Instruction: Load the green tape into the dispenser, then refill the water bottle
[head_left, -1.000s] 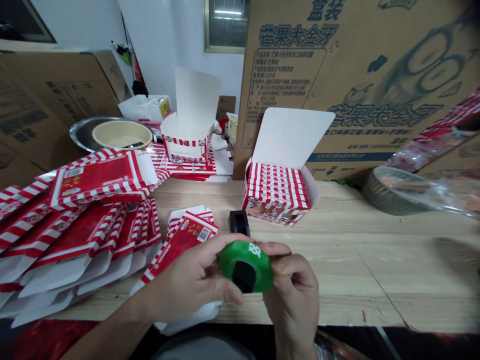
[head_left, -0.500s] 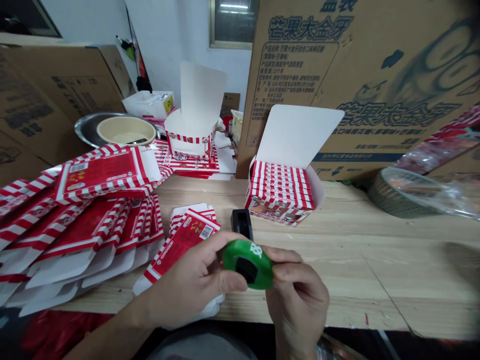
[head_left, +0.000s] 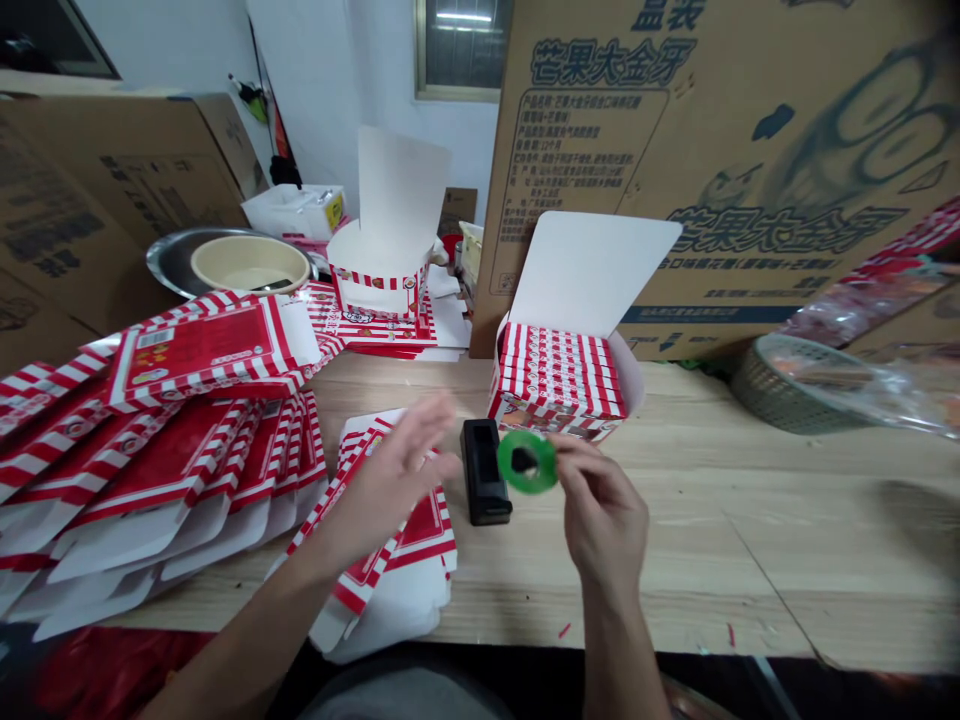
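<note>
My right hand point(head_left: 600, 515) pinches a green tape roll point(head_left: 528, 462) and holds it just above the wooden table point(head_left: 750, 520), right beside a black tape holder point(head_left: 484, 484). My left hand point(head_left: 394, 475) hovers open, fingers spread and slightly blurred, over a small stack of flat red-and-white striped cartons point(head_left: 390, 560). Behind the roll stands an open striped box point(head_left: 559, 375) filled with rows of small striped packs, its white lid raised.
A large fanned pile of flat striped cartons point(head_left: 150, 440) covers the left side. Behind it sit a cream bowl on a metal dish point(head_left: 247, 262) and another open carton point(head_left: 382, 270). Big printed cardboard boxes point(head_left: 712, 150) line the back. A wicker basket under plastic point(head_left: 795, 385) is at right.
My left hand let go of the green roll and moved left, opening. My right hand carried the roll forward to the black holder.
</note>
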